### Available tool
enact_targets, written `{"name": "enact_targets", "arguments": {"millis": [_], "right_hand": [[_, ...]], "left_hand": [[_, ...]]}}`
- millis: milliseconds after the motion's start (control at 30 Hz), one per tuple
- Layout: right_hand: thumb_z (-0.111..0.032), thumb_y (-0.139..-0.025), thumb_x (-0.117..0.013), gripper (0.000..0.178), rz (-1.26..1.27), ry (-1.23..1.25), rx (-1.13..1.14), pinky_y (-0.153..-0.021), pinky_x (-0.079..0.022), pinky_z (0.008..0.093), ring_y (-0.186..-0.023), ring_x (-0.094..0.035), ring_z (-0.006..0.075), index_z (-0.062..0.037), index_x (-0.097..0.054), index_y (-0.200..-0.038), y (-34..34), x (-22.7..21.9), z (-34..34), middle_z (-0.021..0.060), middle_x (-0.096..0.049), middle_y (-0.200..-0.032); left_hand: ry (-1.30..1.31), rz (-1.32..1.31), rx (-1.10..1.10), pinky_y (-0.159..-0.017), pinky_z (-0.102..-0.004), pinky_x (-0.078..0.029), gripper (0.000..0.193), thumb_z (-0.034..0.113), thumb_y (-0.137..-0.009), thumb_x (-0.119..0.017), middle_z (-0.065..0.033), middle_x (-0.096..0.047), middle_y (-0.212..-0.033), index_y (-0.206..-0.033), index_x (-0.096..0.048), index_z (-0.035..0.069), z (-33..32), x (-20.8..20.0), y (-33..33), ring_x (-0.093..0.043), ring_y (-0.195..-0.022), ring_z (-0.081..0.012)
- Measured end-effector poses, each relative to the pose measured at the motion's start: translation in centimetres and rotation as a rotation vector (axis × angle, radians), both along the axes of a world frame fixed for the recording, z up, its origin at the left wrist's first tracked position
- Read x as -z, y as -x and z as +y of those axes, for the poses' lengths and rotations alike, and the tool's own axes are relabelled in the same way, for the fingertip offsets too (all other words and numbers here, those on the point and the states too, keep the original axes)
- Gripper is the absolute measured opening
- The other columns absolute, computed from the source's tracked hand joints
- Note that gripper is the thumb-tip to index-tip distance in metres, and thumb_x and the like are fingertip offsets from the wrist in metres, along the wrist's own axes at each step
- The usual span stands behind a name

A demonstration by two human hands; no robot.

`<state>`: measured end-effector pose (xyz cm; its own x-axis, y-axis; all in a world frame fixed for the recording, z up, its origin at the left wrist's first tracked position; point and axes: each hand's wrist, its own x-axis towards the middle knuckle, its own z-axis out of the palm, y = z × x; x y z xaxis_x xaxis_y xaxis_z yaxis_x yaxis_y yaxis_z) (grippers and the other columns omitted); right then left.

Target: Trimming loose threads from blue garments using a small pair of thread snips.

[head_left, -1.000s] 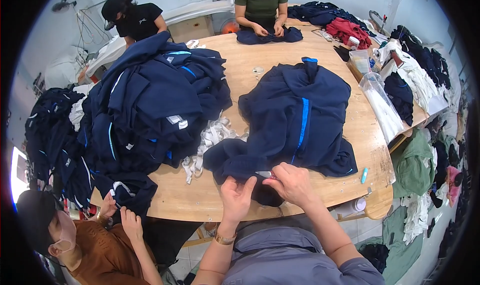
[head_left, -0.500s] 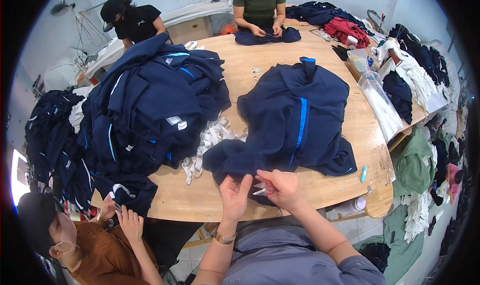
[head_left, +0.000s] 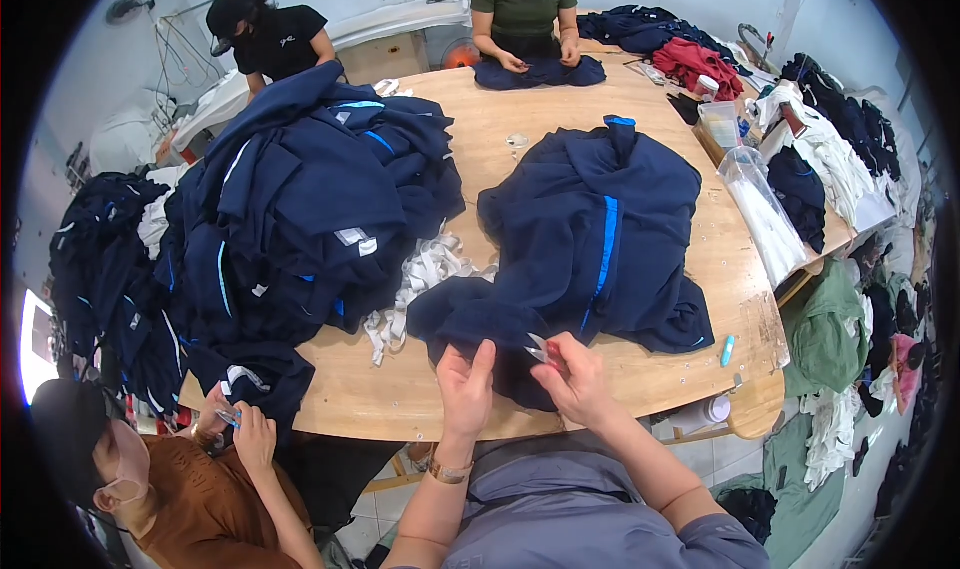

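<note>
A navy shirt [head_left: 560, 239] with a bright blue strip lies spread on the wooden table before me, one part of it drawn to the near edge. My left hand [head_left: 466, 389] is closed on that near part, the thumb on top of the cloth. My right hand [head_left: 572, 377] grips small thread snips [head_left: 539, 349] with red handles, mostly hidden in the fingers. The metal blades stick out apart from each other, pointing up and left, just over the navy cloth and to the right of my left hand.
A large heap of navy garments [head_left: 300, 199] rises on the left, with white ribbon strips [head_left: 430, 274] beside it. A turquoise marker [head_left: 728, 350] lies near the right edge. A co-worker in brown [head_left: 200, 479] sits close at left; two others work across the table [head_left: 480, 129].
My right hand has turned, so the snips' blades now point up instead of left and sit higher over the cloth. My left hand keeps its hold on the shirt.
</note>
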<state>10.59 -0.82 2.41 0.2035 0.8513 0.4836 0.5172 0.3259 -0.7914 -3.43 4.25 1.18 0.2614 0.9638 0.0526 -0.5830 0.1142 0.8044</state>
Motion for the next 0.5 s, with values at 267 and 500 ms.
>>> {"name": "enact_targets", "arguments": {"millis": [267, 500], "right_hand": [[-0.034, -0.074, -0.070, 0.033, -0.396, -0.074, 0.098, -0.042, -0.038, 0.0318, -0.048, -0.051, 0.0227, -0.0064, -0.053, -0.072, -0.57, 0.74, 0.51, 0.0059, -0.048, -0.062], [-0.038, -0.074, -0.069, 0.035, -0.431, -0.075, 0.095, -0.040, -0.037, 0.0313, -0.045, -0.049, 0.0223, -0.0078, -0.053, -0.071, -0.73, 0.62, 0.48, 0.0053, -0.046, -0.062]], "left_hand": [[-0.016, 0.001, -0.011, -0.079, -0.0200, -0.041, 0.020, 0.006, -0.090, -0.053, -0.0029, -0.057, -0.102, -0.109, -0.052, 0.000, -0.25, 0.21, -0.10, -0.052, -0.089, -0.0076], [-0.123, 0.154, -0.057, -0.083, -0.0219, -0.039, 0.015, 0.005, -0.090, -0.053, -0.0027, -0.057, -0.100, -0.104, -0.053, -0.002, -0.43, 0.35, -0.12, -0.051, -0.090, -0.0088]]}}
